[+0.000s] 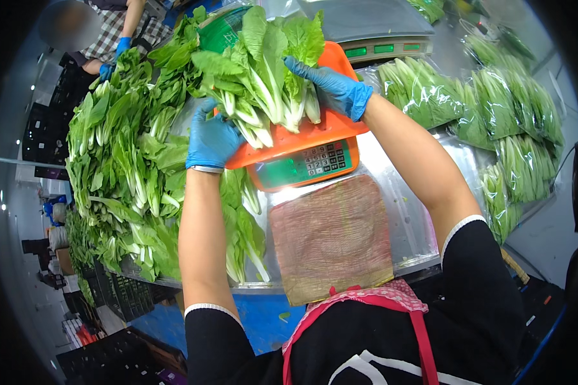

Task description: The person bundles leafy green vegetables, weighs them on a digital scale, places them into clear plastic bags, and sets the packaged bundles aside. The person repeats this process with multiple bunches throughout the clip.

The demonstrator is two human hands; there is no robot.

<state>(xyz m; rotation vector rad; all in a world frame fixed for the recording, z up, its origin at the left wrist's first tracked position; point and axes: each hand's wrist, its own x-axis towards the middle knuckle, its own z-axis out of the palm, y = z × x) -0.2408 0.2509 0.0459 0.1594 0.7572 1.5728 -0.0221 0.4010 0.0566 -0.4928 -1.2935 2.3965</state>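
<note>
A bunch of leafy greens with white stems [265, 82] lies on the orange tray [289, 144] of a digital scale. My left hand [212, 137], in a blue glove, is at the tray's left side beside the stems; some fingers are hidden under the greens or tray rim. My right hand [334, 86], also gloved in blue, rests its fingers against the right side of the bunch, thumb towards the leaves. Below the tray the scale's keypad and lit display [301, 166] face me. A folded, reddish-brown ribbed cloth [334, 233] lies on the metal table in front of the scale.
A large heap of loose greens [130, 159] covers the table's left side. Bagged greens [419, 94] are piled at the right. Another scale [371, 29] stands behind. A person in blue gloves and a checked apron [120, 29] handles greens at the far left.
</note>
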